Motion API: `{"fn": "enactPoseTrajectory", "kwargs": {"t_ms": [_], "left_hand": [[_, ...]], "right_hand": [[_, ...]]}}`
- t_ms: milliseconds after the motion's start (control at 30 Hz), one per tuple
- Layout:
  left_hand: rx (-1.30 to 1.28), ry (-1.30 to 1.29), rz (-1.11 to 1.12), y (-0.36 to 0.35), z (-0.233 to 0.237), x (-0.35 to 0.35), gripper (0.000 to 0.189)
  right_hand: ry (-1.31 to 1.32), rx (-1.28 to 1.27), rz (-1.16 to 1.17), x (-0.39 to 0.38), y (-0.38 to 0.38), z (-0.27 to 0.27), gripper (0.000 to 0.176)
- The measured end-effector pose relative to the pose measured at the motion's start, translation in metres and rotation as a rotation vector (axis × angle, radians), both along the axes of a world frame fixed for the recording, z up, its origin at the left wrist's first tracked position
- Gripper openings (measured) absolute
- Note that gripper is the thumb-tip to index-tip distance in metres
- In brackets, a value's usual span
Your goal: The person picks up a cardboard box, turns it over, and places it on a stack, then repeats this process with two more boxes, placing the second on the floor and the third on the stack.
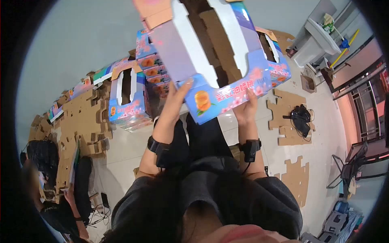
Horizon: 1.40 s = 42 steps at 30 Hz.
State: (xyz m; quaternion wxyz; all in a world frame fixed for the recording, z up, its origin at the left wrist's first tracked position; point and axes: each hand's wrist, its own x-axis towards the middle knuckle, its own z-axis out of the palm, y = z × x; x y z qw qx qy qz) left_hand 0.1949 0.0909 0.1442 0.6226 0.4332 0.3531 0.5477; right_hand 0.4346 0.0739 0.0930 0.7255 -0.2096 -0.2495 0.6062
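A printed cardboard fruit box (225, 97), blue and pink with a peach picture and red lettering, is raised and tilted in front of me. Its top has a long opening between white flaps, and brown cardboard shows inside. My left hand (174, 101) grips the box's near left corner, thumb on the outer face and the other fingers mostly hidden. At the near face's lower edge, toward the right, my right hand (246, 108) holds it with fingers closed on the cardboard. Each wrist wears a black strapped device.
Behind stands a stack of similar boxes (152, 73), with another box (127, 95) to its left and one (277, 67) at right. Flat cardboard sheets (83, 117) lie left; more cardboard (287, 101) under black gear (300, 120) lies right. A co-worker (60, 216) sits at lower left. A white sink (320, 36) stands far right.
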Motion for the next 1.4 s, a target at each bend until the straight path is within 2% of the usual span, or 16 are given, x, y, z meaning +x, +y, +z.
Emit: {"fn": "enactPoseTrajectory", "kwargs": {"t_ms": [33, 67, 167, 200, 267, 367, 433, 500, 633, 767, 900, 933, 1067, 1133, 1233, 1400], "left_hand": [[-0.016, -0.005, -0.025, 0.001, 0.004, 0.011, 0.072], [-0.021, 0.069, -0.069, 0.008, 0.001, 0.018, 0.084], [-0.107, -0.064, -0.027, 0.008, -0.012, 0.043, 0.094], [-0.11, -0.032, -0.105, 0.007, -0.005, 0.042, 0.101], [-0.146, 0.014, -0.183, 0.008, -0.01, 0.042, 0.091], [-0.153, 0.074, -0.209, 0.015, -0.037, 0.027, 0.073], [-0.212, 0.087, -0.205, 0.015, -0.035, 0.016, 0.065], [-0.234, 0.075, -0.184, 0.015, -0.047, 0.002, 0.058], [-0.216, 0.125, -0.144, 0.004, -0.051, -0.027, 0.053], [-0.246, 0.165, 0.029, -0.008, -0.066, -0.056, 0.046], [-0.247, 0.186, 0.26, -0.024, -0.087, -0.091, 0.042], [-0.256, 0.203, 0.314, -0.029, -0.093, -0.103, 0.041], [-0.41, 0.212, 0.56, -0.049, -0.112, -0.147, 0.038], [-0.439, 0.215, 0.631, -0.056, -0.118, -0.161, 0.035], [-0.428, 0.227, 0.701, -0.061, -0.129, -0.169, 0.034], [-0.444, 0.211, 0.648, -0.056, -0.14, -0.165, 0.028]], "right_hand": [[0.035, 0.013, -0.013, 0.006, 0.003, 0.005, 0.045], [-0.009, 0.062, -0.055, 0.013, 0.003, 0.011, 0.04], [0.06, 0.135, -0.077, 0.041, 0.007, 0.021, 0.039], [0.073, 0.121, -0.11, 0.058, 0.01, 0.024, 0.038], [0.103, 0.089, -0.172, 0.104, 0.022, 0.03, 0.037], [0.094, -0.045, -0.36, 0.123, 0.034, 0.079, 0.037], [0.093, -0.143, -0.495, 0.156, 0.052, 0.095, 0.046], [-0.107, -0.073, -0.506, 0.205, 0.072, 0.09, 0.053], [-0.039, -0.188, -0.521, 0.233, 0.098, 0.094, 0.057], [-0.078, -0.346, -0.569, 0.272, 0.128, 0.054, 0.058], [-0.286, -0.508, -0.579, 0.262, 0.135, 0.043, 0.056], [-0.272, -0.493, -0.548, 0.266, 0.139, 0.038, 0.069], [-0.276, -0.546, -0.556, 0.254, 0.14, 0.044, 0.075], [-0.286, -0.48, -0.506, 0.263, 0.149, 0.035, 0.076], [-0.245, -0.488, -0.472, 0.266, 0.155, 0.031, 0.077], [-0.22, -0.518, -0.498, 0.279, 0.162, 0.024, 0.076]]}}
